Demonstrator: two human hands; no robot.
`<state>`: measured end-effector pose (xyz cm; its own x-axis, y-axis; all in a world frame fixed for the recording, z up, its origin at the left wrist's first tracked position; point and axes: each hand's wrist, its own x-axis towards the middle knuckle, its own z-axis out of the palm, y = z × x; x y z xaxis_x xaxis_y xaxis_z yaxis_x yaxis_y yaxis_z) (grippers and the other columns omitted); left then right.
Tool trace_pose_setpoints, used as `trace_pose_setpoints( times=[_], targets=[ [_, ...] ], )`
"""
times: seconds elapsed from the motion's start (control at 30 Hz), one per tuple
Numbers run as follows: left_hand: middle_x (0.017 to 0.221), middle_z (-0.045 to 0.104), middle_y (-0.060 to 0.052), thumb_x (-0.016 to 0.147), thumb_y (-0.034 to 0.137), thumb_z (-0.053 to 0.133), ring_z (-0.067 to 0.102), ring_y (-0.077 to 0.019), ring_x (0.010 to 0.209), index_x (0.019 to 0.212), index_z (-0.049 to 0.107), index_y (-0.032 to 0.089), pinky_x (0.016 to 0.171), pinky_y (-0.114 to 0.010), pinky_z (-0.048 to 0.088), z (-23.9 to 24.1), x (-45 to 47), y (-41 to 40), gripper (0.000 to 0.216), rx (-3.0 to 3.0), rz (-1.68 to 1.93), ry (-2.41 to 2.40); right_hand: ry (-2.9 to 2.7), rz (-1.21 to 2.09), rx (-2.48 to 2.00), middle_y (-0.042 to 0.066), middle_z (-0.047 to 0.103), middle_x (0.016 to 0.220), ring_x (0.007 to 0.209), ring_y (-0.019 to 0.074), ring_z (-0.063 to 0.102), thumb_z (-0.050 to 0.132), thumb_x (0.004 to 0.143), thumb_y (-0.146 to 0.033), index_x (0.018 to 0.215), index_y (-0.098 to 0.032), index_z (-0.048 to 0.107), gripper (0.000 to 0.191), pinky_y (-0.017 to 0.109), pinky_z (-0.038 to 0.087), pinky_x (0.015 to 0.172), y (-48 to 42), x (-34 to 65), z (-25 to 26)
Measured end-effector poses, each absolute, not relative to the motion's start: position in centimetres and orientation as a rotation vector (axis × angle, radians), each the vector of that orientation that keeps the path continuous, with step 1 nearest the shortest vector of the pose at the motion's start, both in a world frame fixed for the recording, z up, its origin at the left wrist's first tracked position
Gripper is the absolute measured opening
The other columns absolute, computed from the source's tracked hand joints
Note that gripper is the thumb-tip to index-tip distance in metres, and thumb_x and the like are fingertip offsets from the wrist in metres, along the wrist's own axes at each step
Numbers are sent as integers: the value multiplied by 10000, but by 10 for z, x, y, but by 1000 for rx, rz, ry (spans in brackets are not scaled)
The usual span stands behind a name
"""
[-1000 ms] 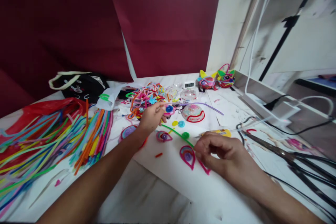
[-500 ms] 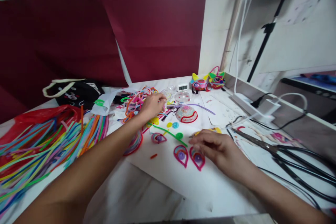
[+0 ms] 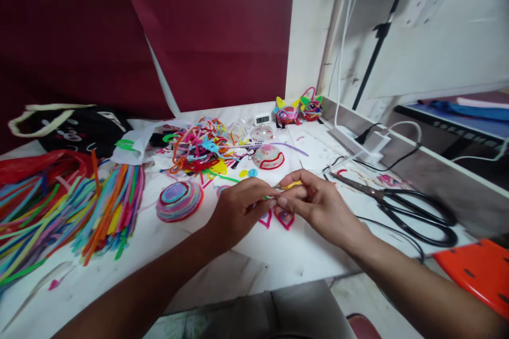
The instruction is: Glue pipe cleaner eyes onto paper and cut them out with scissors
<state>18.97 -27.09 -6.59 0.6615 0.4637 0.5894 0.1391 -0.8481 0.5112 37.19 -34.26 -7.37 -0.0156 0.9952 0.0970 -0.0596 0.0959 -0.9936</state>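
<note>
My left hand [image 3: 238, 206] and my right hand [image 3: 324, 204] meet fingertip to fingertip above the white paper. The left fingers are pinched; whatever is between them is too small to make out. Across the right fingers lies a yellow-handled tool [image 3: 293, 185] with a thin metal tip, its kind unclear. Partly hidden beneath the hands are two pink-edged teardrop pipe-cleaner shapes, the right teardrop [image 3: 284, 218] showing more. A green pipe cleaner [image 3: 222, 176] pokes out behind my left hand. Left of it sits a coiled pipe-cleaner dome [image 3: 180, 201].
Pipe-cleaner scraps [image 3: 201, 148] are heaped behind the hands, near a clear dome with a red outline [image 3: 269, 158]. Long pipe cleaners [image 3: 107, 206] lie left. Large black-handled scissors [image 3: 382, 196] and a power strip [image 3: 353, 140] are right. Two colourful animal heads [image 3: 287, 112] stand at the back.
My left hand has come from the scrap heap toward me and now meets my right hand. The right hand keeps the yellow-handled tool. The view has shifted, showing more of the table's front edge.
</note>
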Motion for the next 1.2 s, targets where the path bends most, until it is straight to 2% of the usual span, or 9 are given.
trace_pose_setpoints(
  times=[0.13,0.3,0.43,0.5,0.6,0.73,0.83,1.03,1.2],
  targets=[
    [943,712,-89,921,107,572,687,-147,851,1028,670,133,753,-228,553,-80,182,-276,148,2718,1134,296,-1299,1134,-1135,-16,686,689,599,143,604,667,839,-335,1020,-210,498,277,285,499,609,-353,365,-81],
    [894,724,-87,924,144,583,693,-143,752,1003,650,138,658,-216,551,-99,175,-281,105,2838,1179,181,-1401,1064,-1216,22,689,779,691,174,646,535,924,-274,1086,-216,490,178,319,545,652,-366,350,-94],
    [914,726,-67,931,139,563,695,-135,794,1012,659,167,706,-213,552,-104,172,-280,129,2812,1142,212,-1569,959,-1270,33,710,911,831,181,671,491,970,-235,1232,-247,492,262,318,543,737,-382,360,-90],
    [911,722,-57,921,111,573,689,-129,818,998,664,166,740,-206,547,-102,170,-278,131,2742,1152,311,-1626,778,-1377,40,718,1043,944,180,678,515,969,-254,1232,-263,519,263,304,542,793,-388,379,-86],
    [871,710,-33,891,117,614,655,-102,726,912,680,173,623,-169,512,-100,169,-271,89,2540,1157,520,-1717,383,-1647,64,719,1054,832,190,689,508,961,-300,1093,-228,615,185,322,549,735,-392,418,-84],
    [764,680,2,837,197,672,613,-96,637,850,694,186,557,-171,488,-105,168,-261,28,2189,1104,771,-1782,99,-1874,144,695,1009,874,304,668,479,939,-336,1060,-156,643,272,423,514,695,-389,461,-99],
    [728,663,9,803,248,693,604,-103,623,847,696,191,573,-188,494,-113,167,-256,72,1987,1030,880,-1820,124,-1940,161,685,1018,870,318,656,510,920,-377,1079,-130,657,328,442,506,717,-381,475,-112],
    [698,652,5,778,282,703,583,-104,595,841,690,179,558,-196,474,-119,162,-255,122,1837,979,936,-1898,325,-1990,95,701,927,718,213,645,514,917,-485,1070,-169,669,383,320,486,635,-351,475,-114],
    [699,643,7,776,256,700,570,-99,617,818,702,179,580,-188,470,-119,162,-256,88,1882,955,927,-1966,380,-2062,61,660,764,641,215,570,596,830,-453,820,-205,637,251,315,368,570,-328,467,-109]
  ],
)
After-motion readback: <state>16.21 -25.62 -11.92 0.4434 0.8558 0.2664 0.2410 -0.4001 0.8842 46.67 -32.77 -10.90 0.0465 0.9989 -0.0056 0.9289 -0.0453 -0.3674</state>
